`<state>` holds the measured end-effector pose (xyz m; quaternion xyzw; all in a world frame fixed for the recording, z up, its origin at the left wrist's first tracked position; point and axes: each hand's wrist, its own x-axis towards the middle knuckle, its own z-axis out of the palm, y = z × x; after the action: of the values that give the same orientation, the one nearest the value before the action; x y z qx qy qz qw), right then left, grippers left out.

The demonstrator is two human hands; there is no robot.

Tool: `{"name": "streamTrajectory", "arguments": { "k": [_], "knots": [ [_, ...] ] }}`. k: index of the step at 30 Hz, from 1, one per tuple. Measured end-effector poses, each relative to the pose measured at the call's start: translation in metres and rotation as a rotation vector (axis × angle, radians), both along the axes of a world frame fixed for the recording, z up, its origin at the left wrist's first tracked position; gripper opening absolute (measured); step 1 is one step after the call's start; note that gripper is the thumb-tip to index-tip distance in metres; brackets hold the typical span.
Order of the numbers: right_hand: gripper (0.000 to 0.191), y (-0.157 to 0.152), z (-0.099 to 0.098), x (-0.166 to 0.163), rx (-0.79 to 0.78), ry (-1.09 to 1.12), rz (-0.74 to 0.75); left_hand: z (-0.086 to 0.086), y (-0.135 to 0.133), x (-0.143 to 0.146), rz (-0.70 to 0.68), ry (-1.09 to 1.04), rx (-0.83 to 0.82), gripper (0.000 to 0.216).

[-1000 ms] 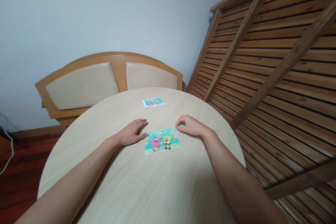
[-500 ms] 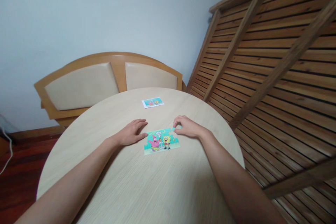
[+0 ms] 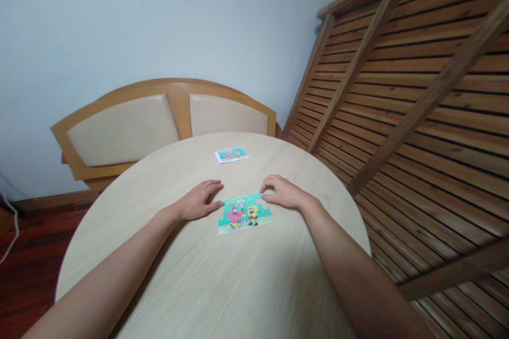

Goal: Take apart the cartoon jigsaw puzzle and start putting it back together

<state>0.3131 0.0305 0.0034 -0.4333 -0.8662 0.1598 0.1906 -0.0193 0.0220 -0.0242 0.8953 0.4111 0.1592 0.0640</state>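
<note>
A small cartoon jigsaw puzzle (image 3: 244,215) lies flat in the middle of the round pale wooden table (image 3: 222,286). My left hand (image 3: 199,200) rests flat on the table with its fingers stretched out. Its fingertips touch the puzzle's upper left edge, and it holds nothing. My right hand (image 3: 283,192) sits at the puzzle's upper right corner. Its fingers are curled and pressed down on a teal piece there, which they mostly hide.
A small picture card (image 3: 231,155) with the same cartoon lies farther back on the table. Behind the table stands a wooden bench (image 3: 159,116) with two padded back panels. A slatted wooden frame (image 3: 417,106) leans along the right side, close to the table's edge.
My right hand has slid left with the teal piece, from just off the puzzle's corner onto that corner. My left hand has stayed where it was.
</note>
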Motion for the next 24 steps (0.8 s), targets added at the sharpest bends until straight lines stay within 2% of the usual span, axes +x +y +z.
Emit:
{"name": "streamTrajectory", "arguments": {
  "k": [8, 13, 15, 18, 20, 24],
  "knots": [
    [0.014, 0.005, -0.003, 0.0, -0.02, 0.037, 0.094, -0.001, 0.001, -0.001, 0.002, 0.0, 0.008, 0.06],
    [0.014, 0.004, 0.0, -0.002, 0.007, 0.048, 0.105, 0.001, 0.0, 0.0, -0.001, 0.014, -0.004, 0.06],
    [0.015, 0.005, 0.001, 0.004, 0.007, 0.072, 0.074, 0.001, 0.0, -0.001, -0.002, 0.014, -0.008, 0.06],
    [0.019, 0.01, 0.002, 0.02, 0.0, 0.118, -0.078, -0.001, 0.001, -0.003, -0.003, 0.015, -0.009, 0.06],
    [0.019, 0.013, 0.001, 0.032, -0.075, 0.132, -0.165, -0.003, 0.001, -0.005, -0.005, 0.011, -0.004, 0.059],
    [0.023, 0.017, -0.004, 0.044, -0.286, 0.137, -0.149, -0.003, 0.001, -0.006, -0.005, 0.001, 0.001, 0.059]
  ]
}}
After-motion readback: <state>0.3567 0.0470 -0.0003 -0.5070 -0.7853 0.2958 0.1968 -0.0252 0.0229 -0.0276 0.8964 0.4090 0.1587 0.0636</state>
